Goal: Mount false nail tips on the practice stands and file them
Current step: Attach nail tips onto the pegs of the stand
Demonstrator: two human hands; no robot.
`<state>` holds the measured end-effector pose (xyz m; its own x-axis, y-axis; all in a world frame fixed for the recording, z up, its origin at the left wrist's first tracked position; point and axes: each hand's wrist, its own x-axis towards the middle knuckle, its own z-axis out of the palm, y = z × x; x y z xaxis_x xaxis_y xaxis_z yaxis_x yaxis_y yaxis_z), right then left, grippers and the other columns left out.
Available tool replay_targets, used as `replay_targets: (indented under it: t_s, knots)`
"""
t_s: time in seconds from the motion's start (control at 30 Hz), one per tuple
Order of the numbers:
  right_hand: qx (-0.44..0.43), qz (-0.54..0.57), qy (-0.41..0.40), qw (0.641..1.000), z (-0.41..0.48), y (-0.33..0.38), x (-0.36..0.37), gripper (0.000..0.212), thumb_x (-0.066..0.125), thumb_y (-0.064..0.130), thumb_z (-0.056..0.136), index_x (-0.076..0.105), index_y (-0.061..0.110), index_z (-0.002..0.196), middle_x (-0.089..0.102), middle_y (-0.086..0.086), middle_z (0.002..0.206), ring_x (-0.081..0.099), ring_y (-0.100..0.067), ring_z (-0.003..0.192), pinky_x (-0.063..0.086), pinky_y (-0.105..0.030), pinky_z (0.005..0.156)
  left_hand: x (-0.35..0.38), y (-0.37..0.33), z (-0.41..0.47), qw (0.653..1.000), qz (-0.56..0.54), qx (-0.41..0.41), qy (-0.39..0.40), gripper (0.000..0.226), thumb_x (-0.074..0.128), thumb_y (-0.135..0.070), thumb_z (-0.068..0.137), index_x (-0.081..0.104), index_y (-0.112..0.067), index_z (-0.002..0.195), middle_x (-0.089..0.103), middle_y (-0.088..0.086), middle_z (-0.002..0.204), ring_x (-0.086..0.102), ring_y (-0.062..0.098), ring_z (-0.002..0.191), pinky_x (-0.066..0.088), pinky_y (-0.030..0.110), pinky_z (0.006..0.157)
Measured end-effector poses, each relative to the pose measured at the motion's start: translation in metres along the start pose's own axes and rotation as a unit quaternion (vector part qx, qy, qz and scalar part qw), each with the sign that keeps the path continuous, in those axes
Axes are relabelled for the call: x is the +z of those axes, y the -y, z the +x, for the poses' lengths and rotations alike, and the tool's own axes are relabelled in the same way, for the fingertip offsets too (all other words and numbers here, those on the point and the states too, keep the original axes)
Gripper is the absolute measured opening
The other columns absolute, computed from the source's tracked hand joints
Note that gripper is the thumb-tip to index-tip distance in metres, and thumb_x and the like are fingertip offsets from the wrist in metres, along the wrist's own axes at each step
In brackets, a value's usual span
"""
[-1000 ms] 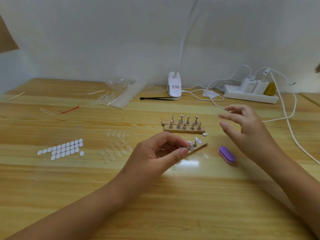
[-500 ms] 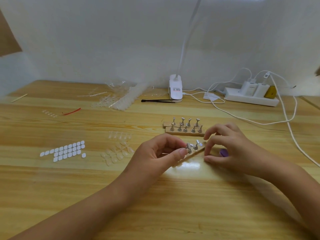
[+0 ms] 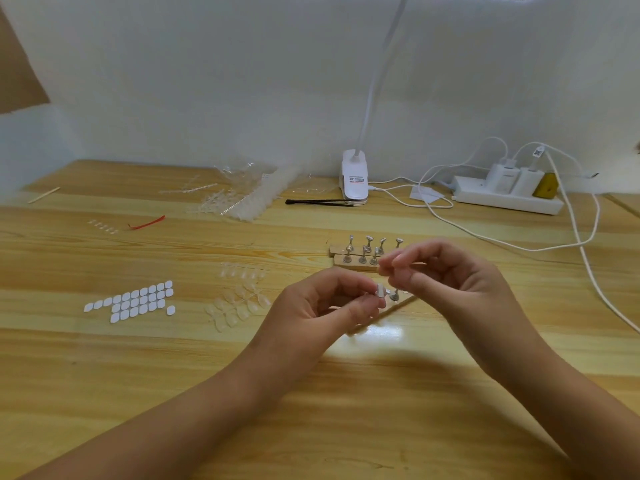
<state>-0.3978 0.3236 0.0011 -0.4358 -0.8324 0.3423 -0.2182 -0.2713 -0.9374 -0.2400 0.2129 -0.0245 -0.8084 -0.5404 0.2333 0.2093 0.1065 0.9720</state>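
Note:
My left hand (image 3: 322, 306) pinches a small metal practice stand (image 3: 380, 292) between thumb and fingers, just above a wooden base strip (image 3: 384, 313) that carries another stand (image 3: 394, 295). My right hand (image 3: 446, 278) is raised close beside it. Its thumb and forefinger are pinched together on a small clear nail tip (image 3: 385, 267) that barely shows. Two more wooden bases with several metal stands (image 3: 360, 252) sit just behind. Loose clear nail tips (image 3: 239, 303) lie to the left of my left hand.
White adhesive pads (image 3: 135, 301) lie in rows at the left. Plastic nail-tip packaging (image 3: 239, 199) and a clamp lamp (image 3: 354, 178) stand at the back. A power strip (image 3: 505, 199) is at the back right, with white cables (image 3: 585, 258) trailing along the right side.
My right hand has lifted off the table beside the base strip and come up to the stand with thumb and forefinger pinched. It now hides the purple file. My left hand has held still.

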Motion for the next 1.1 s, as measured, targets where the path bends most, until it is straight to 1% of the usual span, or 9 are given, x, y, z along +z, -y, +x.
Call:
replay_targets:
  t_s: [0.13, 0.2, 0.37, 0.53, 0.6, 0.67, 0.8, 0.93, 1.1]
  knots:
    - [-0.027, -0.005, -0.012, 1.0, -0.003, -0.001, 0.005, 0.008, 0.069, 0.016, 0.075, 0.071, 0.016, 0.082, 0.063, 0.002, 0.075, 0.058, -0.008, 0.072, 0.05, -0.017, 0.068, 0.0, -0.002, -0.001, 1.0, -0.003, 0.016, 0.005, 0.01, 0.071, -0.022, 0.087, 0.075, -0.028, 0.094, 0.075, 0.003, 0.099, 0.071, 0.022, 0.091, 0.057, 0.038, 0.087]
    - [-0.054, -0.031, -0.014, 0.998, -0.003, -0.002, 0.004, 0.01, 0.068, 0.011, 0.078, 0.071, 0.018, 0.085, 0.065, -0.001, 0.079, 0.061, -0.01, 0.075, 0.051, -0.02, 0.071, 0.0, -0.004, -0.001, 1.0, -0.008, 0.023, 0.012, 0.01, 0.07, -0.02, 0.088, 0.074, -0.025, 0.096, 0.076, 0.001, 0.104, 0.071, 0.016, 0.094, 0.057, 0.033, 0.088]
    - [-0.132, -0.188, 0.012, 0.973, -0.004, -0.006, 0.001, 0.022, 0.066, -0.008, 0.084, 0.071, 0.01, 0.096, 0.067, -0.005, 0.089, 0.066, -0.018, 0.083, 0.054, -0.025, 0.077, 0.001, -0.003, -0.001, 0.999, -0.019, 0.024, 0.014, 0.013, 0.068, -0.02, 0.087, 0.074, -0.026, 0.096, 0.076, 0.001, 0.105, 0.071, 0.019, 0.104, 0.055, 0.027, 0.092]
    - [-0.17, -0.226, 0.013, 0.959, -0.003, -0.008, 0.0, 0.015, 0.066, 0.009, 0.084, 0.071, 0.01, 0.099, 0.068, -0.001, 0.093, 0.066, -0.017, 0.085, 0.055, -0.029, 0.075, 0.0, -0.003, -0.001, 1.0, -0.016, 0.022, 0.002, 0.011, 0.069, -0.025, 0.085, 0.075, -0.03, 0.094, 0.075, 0.004, 0.103, 0.069, 0.027, 0.102, 0.054, 0.03, 0.093]
    - [-0.167, -0.224, 0.018, 0.96, -0.003, -0.008, 0.0, 0.015, 0.064, 0.013, 0.085, 0.07, 0.012, 0.099, 0.067, -0.001, 0.093, 0.066, -0.018, 0.087, 0.055, -0.031, 0.076, -0.001, -0.003, -0.001, 1.0, -0.014, 0.02, 0.001, 0.011, 0.069, -0.025, 0.085, 0.075, -0.029, 0.093, 0.074, 0.006, 0.103, 0.068, 0.03, 0.103, 0.054, 0.031, 0.093]
    - [-0.151, -0.208, 0.025, 0.966, -0.003, -0.009, 0.0, 0.013, 0.064, 0.015, 0.085, 0.068, 0.013, 0.098, 0.067, -0.002, 0.092, 0.066, -0.02, 0.088, 0.055, -0.035, 0.078, -0.001, -0.004, -0.001, 1.0, -0.014, 0.02, 0.004, 0.011, 0.069, -0.026, 0.085, 0.075, -0.028, 0.094, 0.075, 0.003, 0.103, 0.069, 0.025, 0.103, 0.053, 0.03, 0.093]
    - [-0.056, -0.127, 0.063, 0.988, -0.003, -0.004, -0.002, 0.018, 0.068, 0.027, 0.08, 0.069, 0.016, 0.095, 0.07, -0.001, 0.091, 0.069, -0.02, 0.089, 0.056, -0.033, 0.083, 0.0, -0.006, -0.002, 0.999, -0.017, 0.027, 0.014, 0.012, 0.068, -0.027, 0.085, 0.074, -0.032, 0.093, 0.075, -0.003, 0.104, 0.069, 0.014, 0.104, 0.053, 0.021, 0.089]
    - [-0.001, -0.056, 0.105, 0.993, -0.001, 0.003, -0.006, 0.018, 0.069, 0.019, 0.079, 0.071, 0.007, 0.092, 0.073, -0.004, 0.09, 0.07, -0.013, 0.085, 0.054, -0.019, 0.076, 0.0, -0.006, -0.003, 0.999, -0.017, 0.033, 0.011, 0.01, 0.069, -0.031, 0.084, 0.074, -0.035, 0.091, 0.075, -0.002, 0.103, 0.07, 0.016, 0.103, 0.054, 0.023, 0.091]
    - [0.015, -0.017, 0.101, 0.995, -0.001, 0.003, -0.006, 0.015, 0.067, 0.012, 0.08, 0.071, 0.005, 0.093, 0.073, -0.009, 0.101, 0.07, -0.019, 0.095, 0.055, -0.025, 0.082, -0.001, -0.005, -0.002, 1.0, -0.015, 0.022, 0.001, 0.01, 0.067, -0.024, 0.086, 0.074, -0.028, 0.092, 0.075, 0.003, 0.102, 0.07, 0.023, 0.102, 0.054, 0.028, 0.094]
